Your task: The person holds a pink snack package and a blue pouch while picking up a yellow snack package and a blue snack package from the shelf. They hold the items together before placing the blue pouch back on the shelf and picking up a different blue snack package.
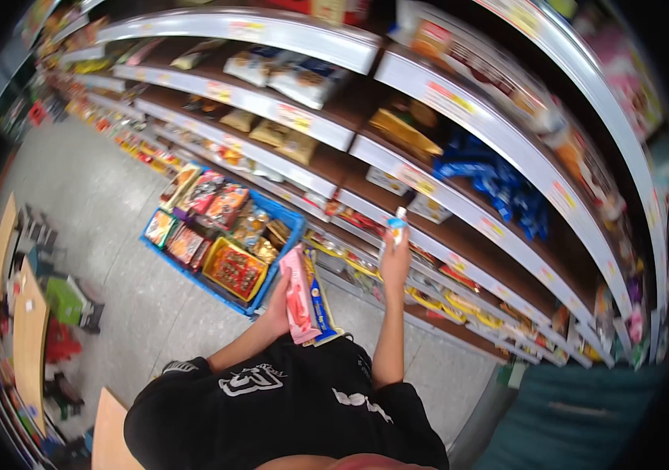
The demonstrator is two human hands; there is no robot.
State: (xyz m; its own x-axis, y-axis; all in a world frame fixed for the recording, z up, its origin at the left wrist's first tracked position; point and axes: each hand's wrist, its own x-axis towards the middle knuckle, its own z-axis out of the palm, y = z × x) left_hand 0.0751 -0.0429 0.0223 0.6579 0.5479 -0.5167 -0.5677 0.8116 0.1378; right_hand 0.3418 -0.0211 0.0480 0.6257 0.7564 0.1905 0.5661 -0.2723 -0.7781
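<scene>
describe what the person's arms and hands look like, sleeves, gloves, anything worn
Both forearms are bare. The left hand and right hand wear no gloves, and no watch or ring shows. Short sleeves belong to a black T-shirt with white lettering on the front.

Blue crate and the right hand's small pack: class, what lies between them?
In the head view, the left hand holding pink and blue packets lies between the blue crate and the small pack.

Glossy plastic snack packs [301,298], matt cloth shirt [287,407]

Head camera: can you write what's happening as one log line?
left hand: holds pink packet and blue packet | right hand: holds small packet up by shelf | blue crate: on floor
</scene>
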